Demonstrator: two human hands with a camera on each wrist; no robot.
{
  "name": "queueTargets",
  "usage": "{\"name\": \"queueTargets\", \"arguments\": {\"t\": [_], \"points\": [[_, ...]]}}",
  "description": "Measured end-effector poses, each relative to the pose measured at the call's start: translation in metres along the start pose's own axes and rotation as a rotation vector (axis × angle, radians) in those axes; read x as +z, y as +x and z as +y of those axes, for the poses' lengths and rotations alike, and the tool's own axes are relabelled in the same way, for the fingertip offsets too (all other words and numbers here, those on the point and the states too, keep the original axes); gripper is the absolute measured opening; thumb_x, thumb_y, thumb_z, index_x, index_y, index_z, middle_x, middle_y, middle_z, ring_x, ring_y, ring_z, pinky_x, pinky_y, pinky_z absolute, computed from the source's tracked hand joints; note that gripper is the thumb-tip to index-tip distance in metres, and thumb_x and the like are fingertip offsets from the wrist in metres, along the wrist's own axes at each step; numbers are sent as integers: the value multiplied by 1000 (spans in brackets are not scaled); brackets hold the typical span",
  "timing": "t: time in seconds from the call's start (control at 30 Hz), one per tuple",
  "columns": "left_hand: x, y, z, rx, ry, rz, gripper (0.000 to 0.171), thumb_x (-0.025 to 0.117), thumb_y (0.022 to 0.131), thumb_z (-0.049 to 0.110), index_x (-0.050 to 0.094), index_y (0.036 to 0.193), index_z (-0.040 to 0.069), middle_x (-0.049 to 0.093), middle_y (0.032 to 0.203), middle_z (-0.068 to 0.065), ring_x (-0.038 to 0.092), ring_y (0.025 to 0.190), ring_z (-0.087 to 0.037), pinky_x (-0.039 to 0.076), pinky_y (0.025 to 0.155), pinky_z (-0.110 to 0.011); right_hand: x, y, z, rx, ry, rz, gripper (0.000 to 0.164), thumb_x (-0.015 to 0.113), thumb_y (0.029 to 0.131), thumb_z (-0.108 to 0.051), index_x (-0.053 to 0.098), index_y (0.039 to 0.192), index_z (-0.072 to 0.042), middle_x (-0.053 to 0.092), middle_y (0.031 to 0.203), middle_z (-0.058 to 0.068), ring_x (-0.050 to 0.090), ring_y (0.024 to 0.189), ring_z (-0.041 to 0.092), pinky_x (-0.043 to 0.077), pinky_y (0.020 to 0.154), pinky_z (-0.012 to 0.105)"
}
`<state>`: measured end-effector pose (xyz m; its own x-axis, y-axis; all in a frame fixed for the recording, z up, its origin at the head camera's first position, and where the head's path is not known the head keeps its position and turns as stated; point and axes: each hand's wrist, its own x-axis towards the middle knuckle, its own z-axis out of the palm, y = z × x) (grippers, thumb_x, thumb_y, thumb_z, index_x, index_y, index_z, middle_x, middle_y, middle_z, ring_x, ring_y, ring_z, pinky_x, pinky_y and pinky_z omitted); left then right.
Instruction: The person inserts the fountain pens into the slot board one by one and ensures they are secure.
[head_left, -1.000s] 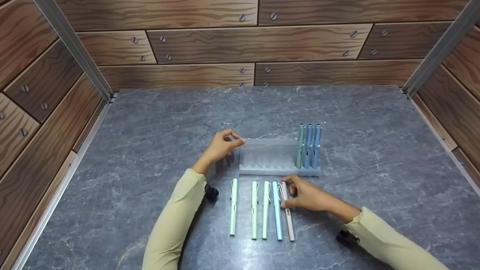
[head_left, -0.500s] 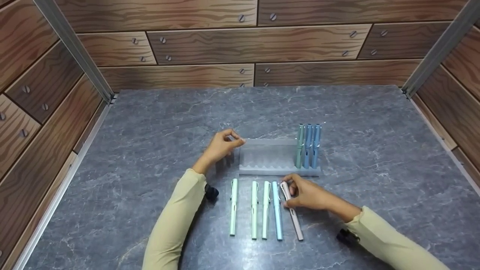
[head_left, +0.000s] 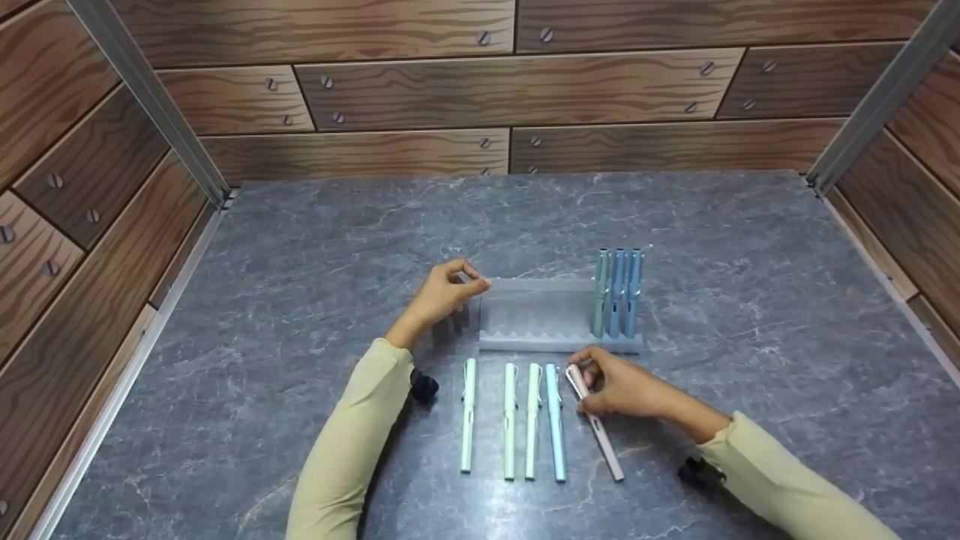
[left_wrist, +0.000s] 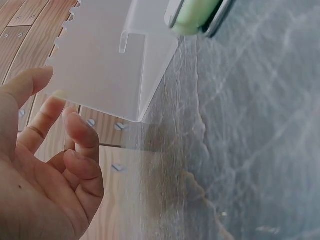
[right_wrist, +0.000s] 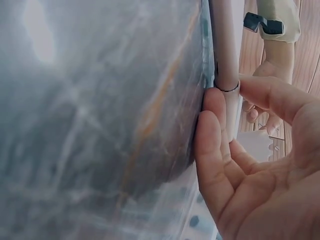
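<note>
My left hand (head_left: 442, 291) pinches the upper left corner of a clear pen rack (head_left: 536, 311) between thumb and forefinger. The left wrist view shows the thumb at the notched edge of the rack (left_wrist: 100, 55), other fingers curled below. A dark green pen (head_left: 600, 300) and two blue pens stand in the rack's right end. In front of it, my right hand (head_left: 626, 386) pinches a pinkish-grey pen (head_left: 606, 446), which lies slanted, cap toward the rack. Seen from the right wrist, thumb and fingers hold this pen (right_wrist: 226, 50) near the cap joint.
Left of the held pen lie a light blue pen (head_left: 556, 427) and two light green pens (head_left: 510, 427), side by side. Another light green pen (head_left: 468, 420) lies farther left. Wood-patterned panels (head_left: 510, 90) wall the grey marbled table (head_left: 337, 225) at the back and sides.
The pinkish-grey pen's lower end has swung to the right, away from the light blue pen. My right hand has shifted slightly right with it. The left hand stays at the rack corner.
</note>
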<state>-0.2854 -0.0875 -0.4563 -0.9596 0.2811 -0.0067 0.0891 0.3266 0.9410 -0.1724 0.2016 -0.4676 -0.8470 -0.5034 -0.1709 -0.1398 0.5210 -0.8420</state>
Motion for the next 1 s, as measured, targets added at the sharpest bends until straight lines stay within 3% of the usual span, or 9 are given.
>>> {"name": "queueTargets", "arguments": {"t": [0.27, 0.47, 0.73, 1.0], "points": [[0, 0, -1, -1, 11, 5, 16, 71, 88, 27, 65, 88, 13, 59, 73, -7, 47, 58, -14, 45, 56, -31, 3, 0, -4, 12, 30, 26, 59, 72, 67, 5, 47, 119, 11, 56, 86, 9, 50, 65, 10, 45, 53, 18], [0, 0, 0, -6, 17, 4, 14, 71, 88, 26, 63, 88, 13, 59, 73, -5, 46, 56, -11, 44, 55, -29, 1, 0, -6, 7, -59, 6, 60, 72, 70, 1, 48, 124, 8, 56, 86, 8, 50, 71, 12, 45, 57, 19], [1, 0, 2, -12, 15, 0, 13, 70, 89, 26, 63, 87, 15, 64, 82, -20, 46, 55, -10, 43, 56, -31, 1, -2, -11, 12, -170, -2, 64, 79, 73, -13, 50, 128, 2, 56, 90, 9, 47, 75, 14, 41, 62, 23], [1, 0, 1, -4, 17, 17, 14, 71, 87, 25, 64, 86, 13, 56, 67, -1, 45, 52, -10, 42, 52, -28, 6, -1, -15, 70, -268, 28, 60, 80, 69, -11, 53, 122, -4, 59, 90, 5, 52, 77, 14, 44, 66, 29]]}}
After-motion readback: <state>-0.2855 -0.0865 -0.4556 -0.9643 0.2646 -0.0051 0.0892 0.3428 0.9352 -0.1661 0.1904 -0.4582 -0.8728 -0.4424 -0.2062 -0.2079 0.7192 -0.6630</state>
